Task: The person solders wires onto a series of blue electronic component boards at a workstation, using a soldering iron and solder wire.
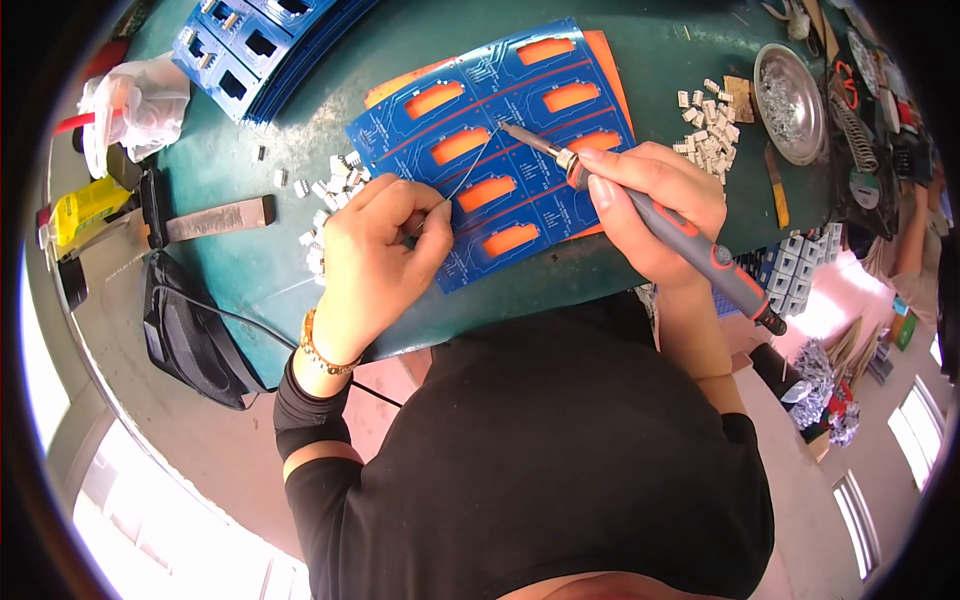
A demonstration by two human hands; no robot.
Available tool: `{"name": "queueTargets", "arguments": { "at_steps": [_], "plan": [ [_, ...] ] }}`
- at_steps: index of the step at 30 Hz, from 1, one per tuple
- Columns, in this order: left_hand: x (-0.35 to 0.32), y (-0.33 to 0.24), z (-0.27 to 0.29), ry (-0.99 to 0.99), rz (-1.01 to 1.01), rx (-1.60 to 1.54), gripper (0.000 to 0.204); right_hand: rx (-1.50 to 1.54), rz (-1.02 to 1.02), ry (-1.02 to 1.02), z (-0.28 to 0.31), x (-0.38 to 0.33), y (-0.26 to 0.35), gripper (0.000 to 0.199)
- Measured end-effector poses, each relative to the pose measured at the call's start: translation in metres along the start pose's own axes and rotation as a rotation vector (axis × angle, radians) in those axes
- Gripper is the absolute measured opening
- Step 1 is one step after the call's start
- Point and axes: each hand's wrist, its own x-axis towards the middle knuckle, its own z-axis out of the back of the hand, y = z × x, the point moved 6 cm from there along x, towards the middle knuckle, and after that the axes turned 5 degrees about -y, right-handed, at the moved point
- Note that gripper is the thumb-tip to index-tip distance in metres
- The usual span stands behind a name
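A blue circuit board panel (530, 187) with several cut-outs lies on an orange sheet (612, 72), which shows through the openings. My right hand (665, 200) grips a grey and red soldering iron (690, 235) like a pen. The iron's tip touches or almost touches the panel near its upper middle. Between thumb and fingertips, my left hand (385, 250) pinches a thin solder wire (474, 168). That wire runs slantwise over the panel up to the iron's tip, where the two seem to meet. My left fingers cover part of the panel's left edge.
Small white connectors lie in piles to the right (712, 135) and beside my left hand. A stack of blue boards (270, 65) stands far left. At the right are a round metal dish (822, 112), a yellow-handled tool (778, 200) and a coiled spring holder (858, 140). A metal bar (220, 219) lies left.
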Motion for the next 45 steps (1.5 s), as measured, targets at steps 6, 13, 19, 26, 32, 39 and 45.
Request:
{"name": "queueTargets", "arguments": {
  "at_steps": [6,13,19,26,32,39,45],
  "plan": [
    [-0.002,0.001,0.000,0.047,0.015,-0.019,0.005,0.037,-0.033,-0.001,0.007,0.000,-0.005,0.021],
    [-0.013,-0.012,-0.004,0.233,-0.002,-0.187,0.008,0.010,0.039,-0.010,0.022,-0.012,0.012,0.029],
    [-0.016,-0.008,-0.003,0.124,-0.019,-0.096,0.009,0.005,-0.064,0.043,0.025,-0.023,0.011,0.030],
    [-0.016,-0.007,-0.008,0.105,-0.004,-0.047,0.009,0.013,-0.045,0.033,0.016,-0.025,0.006,0.028],
    [-0.017,-0.007,-0.010,0.126,0.006,-0.068,0.009,0.011,0.027,0.057,0.014,-0.025,0.006,0.027],
    [-0.015,-0.010,-0.013,0.130,-0.018,-0.017,0.009,0.031,0.049,0.094,0.014,-0.026,0.007,0.029],
    [-0.014,-0.014,-0.021,0.152,-0.047,0.019,0.008,0.021,0.066,0.081,0.015,-0.027,0.007,0.029]
  ]
}}
